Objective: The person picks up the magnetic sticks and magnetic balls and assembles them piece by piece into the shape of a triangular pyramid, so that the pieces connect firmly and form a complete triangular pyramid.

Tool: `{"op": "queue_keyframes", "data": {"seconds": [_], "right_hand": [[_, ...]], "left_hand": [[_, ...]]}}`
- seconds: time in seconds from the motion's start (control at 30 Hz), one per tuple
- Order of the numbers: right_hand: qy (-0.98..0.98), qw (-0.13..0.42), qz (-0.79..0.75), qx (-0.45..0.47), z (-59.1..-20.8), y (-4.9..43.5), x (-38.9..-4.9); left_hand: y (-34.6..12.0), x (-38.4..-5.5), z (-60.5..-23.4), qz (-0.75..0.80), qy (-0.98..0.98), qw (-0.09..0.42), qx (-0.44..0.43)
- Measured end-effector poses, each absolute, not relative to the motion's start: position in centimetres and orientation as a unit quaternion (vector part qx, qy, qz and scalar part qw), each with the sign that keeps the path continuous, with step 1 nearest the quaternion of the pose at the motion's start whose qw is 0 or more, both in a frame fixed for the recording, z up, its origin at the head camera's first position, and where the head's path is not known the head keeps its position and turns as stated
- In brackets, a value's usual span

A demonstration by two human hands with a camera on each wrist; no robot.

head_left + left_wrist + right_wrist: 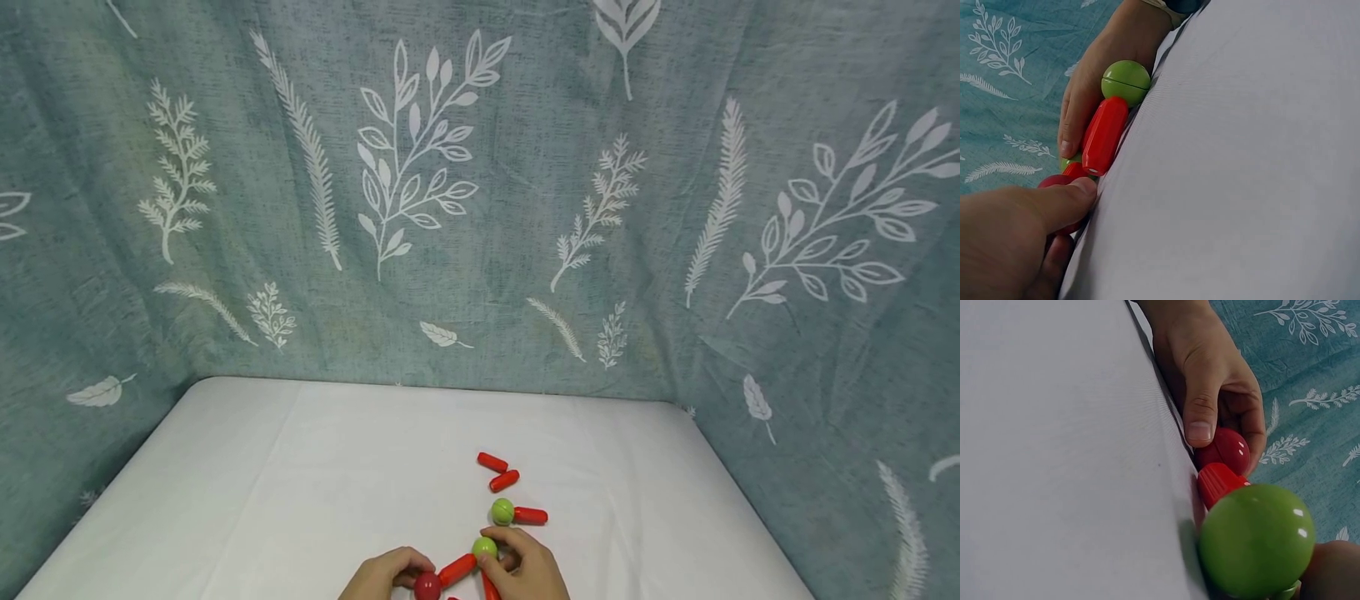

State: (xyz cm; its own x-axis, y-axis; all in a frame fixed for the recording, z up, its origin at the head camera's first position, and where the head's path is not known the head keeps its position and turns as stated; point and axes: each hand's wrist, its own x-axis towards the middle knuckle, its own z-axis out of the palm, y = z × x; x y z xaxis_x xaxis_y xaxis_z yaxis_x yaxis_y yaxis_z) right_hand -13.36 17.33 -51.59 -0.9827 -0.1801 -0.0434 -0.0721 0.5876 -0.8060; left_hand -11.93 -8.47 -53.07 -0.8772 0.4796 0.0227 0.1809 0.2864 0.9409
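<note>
My left hand [386, 575] holds a dark red ball [427, 586], with the thumb on its side in the left wrist view. A red ridged stick [457, 571] runs from this ball to a green ball [485, 547]. My right hand [525, 567] pinches that green ball between thumb and fingers. A second red stick [491, 586] leads down from the green ball, partly hidden by the right hand. In the right wrist view the green ball [1257, 540] looms close, the red stick [1219, 484] and red ball [1225, 450] behind it.
Beyond the right hand, another green ball [502, 511] lies with a red stick [530, 517] against it. Two loose red sticks, one [492, 462] behind the other [504, 481], lie farther back. A white cloth covers the table [337, 467]; a leaf-patterned green curtain [480, 250] hangs behind.
</note>
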Motion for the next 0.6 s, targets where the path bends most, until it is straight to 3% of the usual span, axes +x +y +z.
{"op": "queue_keyframes", "data": {"seconds": [0.3,0.6], "right_hand": [[0.882,0.086,-0.456,-0.079,-51.1,18.1,-13.3],[0.900,0.151,-0.400,-0.086,-49.8,18.2,-13.1]], "left_hand": [[-8.2,-11.9,-52.8,0.552,0.797,0.123,0.212],[-8.3,-11.8,-52.8,0.558,0.794,0.124,0.206]]}}
